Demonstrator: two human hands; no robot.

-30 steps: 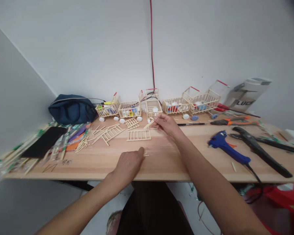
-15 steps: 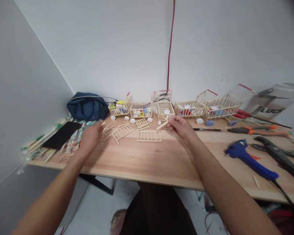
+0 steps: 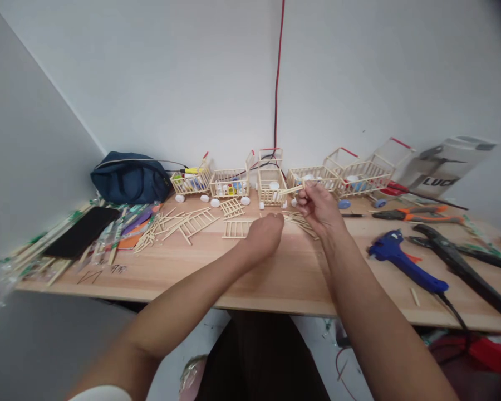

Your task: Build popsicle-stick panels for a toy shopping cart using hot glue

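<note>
My right hand is closed on thin wooden sticks, lifted in front of the small stick carts. Lower and to its left, my left hand has its fingers pressed together beside loose sticks; whatever it may hold is too small to make out. A ladder-shaped stick panel lies flat, partly covered by my left hand. Another ladder panel and a small grid lie farther left. Behind the hands stands a wheeled stick cart.
More carts line the wall. A blue bag, black phone-like slab and stick pile are at left. A blue glue gun, orange-handled pliers and black-handled tool lie at right.
My left hand has moved right from the stick pile to the table's middle, near my right hand. My right hand still holds sticks. The view has shifted slightly right.
</note>
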